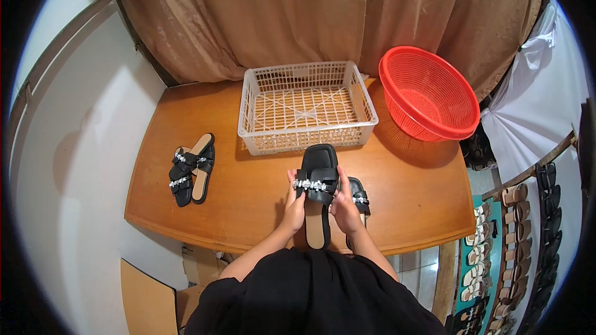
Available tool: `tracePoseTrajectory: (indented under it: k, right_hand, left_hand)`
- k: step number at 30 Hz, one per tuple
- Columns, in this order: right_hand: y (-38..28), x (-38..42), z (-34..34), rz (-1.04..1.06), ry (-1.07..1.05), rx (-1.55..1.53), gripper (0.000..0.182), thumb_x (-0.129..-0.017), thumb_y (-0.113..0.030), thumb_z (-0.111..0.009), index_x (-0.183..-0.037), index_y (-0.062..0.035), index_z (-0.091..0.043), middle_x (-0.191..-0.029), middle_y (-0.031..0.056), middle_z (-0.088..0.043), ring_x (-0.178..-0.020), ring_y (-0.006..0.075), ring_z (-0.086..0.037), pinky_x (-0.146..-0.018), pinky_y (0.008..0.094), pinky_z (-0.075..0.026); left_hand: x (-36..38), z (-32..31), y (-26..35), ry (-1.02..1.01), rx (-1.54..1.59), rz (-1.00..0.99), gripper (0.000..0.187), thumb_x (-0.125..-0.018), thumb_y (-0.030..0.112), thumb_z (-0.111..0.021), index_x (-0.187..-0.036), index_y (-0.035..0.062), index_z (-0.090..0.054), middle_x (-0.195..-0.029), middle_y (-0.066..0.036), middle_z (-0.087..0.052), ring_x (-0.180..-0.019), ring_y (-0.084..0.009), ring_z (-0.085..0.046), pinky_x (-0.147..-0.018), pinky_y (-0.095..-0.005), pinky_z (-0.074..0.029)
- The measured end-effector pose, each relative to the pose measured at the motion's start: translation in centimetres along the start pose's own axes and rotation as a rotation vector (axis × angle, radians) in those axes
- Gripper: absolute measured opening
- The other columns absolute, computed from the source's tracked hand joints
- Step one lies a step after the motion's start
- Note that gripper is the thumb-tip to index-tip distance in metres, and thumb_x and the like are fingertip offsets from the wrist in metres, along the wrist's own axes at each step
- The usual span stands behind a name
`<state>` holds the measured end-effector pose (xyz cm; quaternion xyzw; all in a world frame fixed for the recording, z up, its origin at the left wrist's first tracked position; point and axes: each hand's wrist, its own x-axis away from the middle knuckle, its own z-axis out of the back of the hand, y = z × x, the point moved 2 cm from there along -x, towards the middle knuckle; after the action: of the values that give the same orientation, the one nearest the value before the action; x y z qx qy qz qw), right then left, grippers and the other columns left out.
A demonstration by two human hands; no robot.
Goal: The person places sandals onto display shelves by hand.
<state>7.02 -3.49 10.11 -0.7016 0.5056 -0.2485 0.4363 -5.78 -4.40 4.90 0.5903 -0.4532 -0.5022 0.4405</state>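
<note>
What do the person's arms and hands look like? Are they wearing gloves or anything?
No gloves. Both the left hand and the right hand are bare, and no rings, watch or bracelets show. The forearms are bare too. The person wears a black top with loose short sleeves that end around the elbows.

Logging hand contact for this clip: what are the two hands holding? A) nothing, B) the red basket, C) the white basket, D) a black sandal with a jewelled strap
D: the left hand and right hand grip the black sandal from either side, in front of the white basket.
</note>
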Motion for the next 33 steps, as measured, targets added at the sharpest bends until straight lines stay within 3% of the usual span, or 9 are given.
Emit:
tracePoseTrajectory:
  k: [1, 5, 10, 15, 21, 23, 24, 28, 33]
  right_hand:
    - [-0.1, 0.2, -0.1, -0.153, 0.044, -0.216, 0.069, -0.087, -0.031, -0.046, -0.139, -0.0095, -0.006, -0.136, 0.0091, -0.030, -0.123, 0.0210, -0.033, -0.100, 0.0345, -0.026]
    - [1.3, -0.6, 0.1, 0.076, 0.276, -0.013, 0.051, -0.095, -0.032, -0.030, -0.138, -0.0091, -0.015, -0.134, 0.0079, -0.033, -0.119, 0.0191, -0.038, -0.099, 0.0327, -0.030]
    - [1.6, -0.2, 0.4, 0.034, 0.332, 0.074, 0.035, -0.095, -0.031, -0.036, -0.110, -0.0018, -0.046, -0.098, 0.0028, -0.053, -0.090, 0.0099, -0.049, -0.083, 0.0250, -0.038]
    - [2.0, -0.2, 0.2, 0.200, 0.415, 0.173, 0.030, -0.094, -0.030, -0.039, -0.095, -0.0018, -0.049, -0.085, 0.0009, -0.052, -0.078, 0.0079, -0.047, -0.072, 0.0225, -0.040]
    - [1.2, 0.0, 0.9, 0.101, 0.432, -0.064, 0.030, -0.093, -0.032, -0.040, -0.094, -0.0037, -0.050, -0.087, 0.0017, -0.054, -0.078, 0.0087, -0.049, -0.073, 0.0238, -0.041]
    - [1.3, 0.2, 1.1, 0.066, 0.412, -0.096, 0.029, -0.093, -0.031, -0.041, -0.095, -0.0041, -0.050, -0.088, 0.0016, -0.054, -0.079, 0.0089, -0.050, -0.074, 0.0237, -0.041]
    - [1.4, 0.2, 1.0, 0.061, 0.364, -0.083, 0.029, -0.093, -0.031, -0.041, -0.095, -0.0037, -0.050, -0.088, 0.0017, -0.054, -0.080, 0.0088, -0.049, -0.075, 0.0236, -0.041]
    - [1.8, 0.0, -0.6, 0.037, 0.296, -0.047, 0.031, -0.093, -0.031, -0.040, -0.095, -0.0020, -0.050, -0.088, 0.0018, -0.053, -0.079, 0.0084, -0.048, -0.074, 0.0232, -0.040]
    - [2.1, 0.1, -1.2, 0.014, 0.314, -0.061, 0.033, -0.094, -0.033, -0.037, -0.096, -0.0028, -0.052, -0.090, 0.0032, -0.054, -0.081, 0.0091, -0.049, -0.075, 0.0236, -0.040]
  left_hand:
    - [0.2, -0.1, 0.3, -0.011, 0.005, 0.004, 0.062, -0.090, 0.008, -0.031, -0.136, 0.0007, 0.011, -0.145, -0.014, 0.008, -0.134, -0.0231, 0.005, -0.107, -0.0336, -0.002]
    - [0.1, -0.5, 2.1, -0.055, 0.021, -0.007, 0.061, -0.091, 0.009, -0.030, -0.136, 0.0011, 0.010, -0.145, -0.013, 0.009, -0.134, -0.0227, 0.006, -0.107, -0.0340, 0.000]
    - [0.1, -0.7, 2.8, -0.081, -0.046, -0.045, 0.065, -0.091, 0.014, -0.032, -0.135, 0.0011, 0.014, -0.144, -0.013, 0.013, -0.133, -0.0238, 0.010, -0.106, -0.0352, 0.003]
    - [0.0, -0.9, 3.6, -0.136, -0.143, -0.005, 0.076, -0.086, -0.002, -0.039, -0.133, 0.0012, 0.021, -0.143, -0.014, 0.015, -0.133, -0.0239, 0.005, -0.107, -0.0338, -0.004]
    - [-0.9, 1.3, 3.3, -0.318, 0.116, 0.049, 0.076, -0.083, 0.026, -0.057, -0.137, -0.0007, -0.011, -0.138, -0.013, -0.024, -0.127, -0.0221, -0.025, -0.105, -0.0333, -0.018]
    - [-0.9, 2.1, 1.7, -0.389, 0.753, 0.217, 0.070, -0.087, 0.043, -0.045, -0.136, 0.0005, -0.018, -0.134, -0.011, -0.032, -0.124, -0.0217, -0.030, -0.104, -0.0339, -0.022]
    - [-1.0, 1.3, 4.0, -0.264, 0.726, 0.305, 0.062, -0.090, 0.051, -0.030, -0.127, 0.0021, -0.036, -0.119, -0.010, -0.048, -0.111, -0.0191, -0.045, -0.097, -0.0335, -0.034]
    - [-0.8, 0.7, 4.1, 0.028, 0.658, 0.449, 0.047, -0.093, 0.046, -0.026, -0.098, 0.0074, -0.053, -0.089, -0.004, -0.060, -0.083, -0.0123, -0.059, -0.075, -0.0289, -0.049]
    - [-0.5, 2.1, 3.2, -0.031, 0.854, 0.528, 0.042, -0.091, 0.044, -0.034, -0.101, 0.0073, -0.053, -0.093, -0.005, -0.060, -0.086, -0.0142, -0.059, -0.078, -0.0297, -0.049]
